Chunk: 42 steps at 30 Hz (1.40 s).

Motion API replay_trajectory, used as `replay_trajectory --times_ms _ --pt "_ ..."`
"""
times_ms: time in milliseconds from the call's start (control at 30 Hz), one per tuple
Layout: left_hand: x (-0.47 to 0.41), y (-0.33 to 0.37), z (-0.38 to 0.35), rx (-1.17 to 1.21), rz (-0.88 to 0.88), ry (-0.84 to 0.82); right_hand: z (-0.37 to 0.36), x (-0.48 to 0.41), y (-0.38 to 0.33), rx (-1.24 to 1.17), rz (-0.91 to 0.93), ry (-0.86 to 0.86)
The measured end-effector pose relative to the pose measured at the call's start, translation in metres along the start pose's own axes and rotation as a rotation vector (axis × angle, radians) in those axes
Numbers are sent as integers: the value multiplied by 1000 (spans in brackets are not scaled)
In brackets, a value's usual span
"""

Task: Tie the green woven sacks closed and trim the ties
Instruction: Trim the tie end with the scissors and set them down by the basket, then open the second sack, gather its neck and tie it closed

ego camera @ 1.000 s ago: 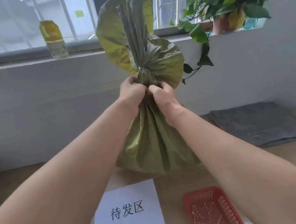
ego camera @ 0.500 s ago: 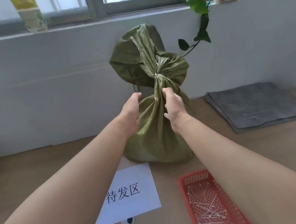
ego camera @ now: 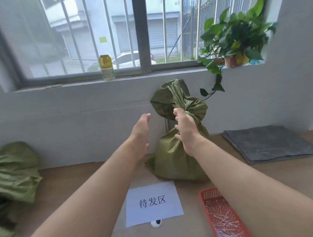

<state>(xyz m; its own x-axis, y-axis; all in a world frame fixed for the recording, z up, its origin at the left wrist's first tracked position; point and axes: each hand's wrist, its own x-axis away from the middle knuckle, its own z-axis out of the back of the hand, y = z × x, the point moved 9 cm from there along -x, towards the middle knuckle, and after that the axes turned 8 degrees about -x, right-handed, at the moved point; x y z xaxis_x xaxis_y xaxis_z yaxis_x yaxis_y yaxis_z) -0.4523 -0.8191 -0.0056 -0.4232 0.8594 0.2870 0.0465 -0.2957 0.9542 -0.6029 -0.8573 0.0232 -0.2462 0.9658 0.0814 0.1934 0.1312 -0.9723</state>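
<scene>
The green woven sack [ego camera: 177,154] stands upright just behind the paper label [ego camera: 153,203]. Both hands are spread, left hand [ego camera: 140,133] clear of it, right hand [ego camera: 185,132] at its cinched neck; best check it balances before withdrawing.

The right hand [ego camera: 187,132] covers the gathered neck of the upright sack [ego camera: 175,160], so what binds it cannot be seen. At the left a heap of green sacks [ego camera: 8,172] is blurred and cut off by the picture's edge. The red basket [ego camera: 218,214] at the near right runs off the bottom edge; the thin pale pieces in it are too small to tell. A small white thing [ego camera: 156,223] lies half under the paper [ego camera: 153,202].
</scene>
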Motion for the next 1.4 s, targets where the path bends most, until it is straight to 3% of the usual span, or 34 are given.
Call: replay_trajectory --times_ms 300,567,1033,1400 --pt "142 22 103 -5 -156 23 -45 138 -29 84 58 -35" --pt "222 -9 183 -27 -152 98 -107 214 -5 51 44 -90" --pt "336 -47 303 5 -136 383 -237 299 28 79 -27 -424" --pt "411 -97 464 17 -106 580 -392 376 89 60 -122 -630"
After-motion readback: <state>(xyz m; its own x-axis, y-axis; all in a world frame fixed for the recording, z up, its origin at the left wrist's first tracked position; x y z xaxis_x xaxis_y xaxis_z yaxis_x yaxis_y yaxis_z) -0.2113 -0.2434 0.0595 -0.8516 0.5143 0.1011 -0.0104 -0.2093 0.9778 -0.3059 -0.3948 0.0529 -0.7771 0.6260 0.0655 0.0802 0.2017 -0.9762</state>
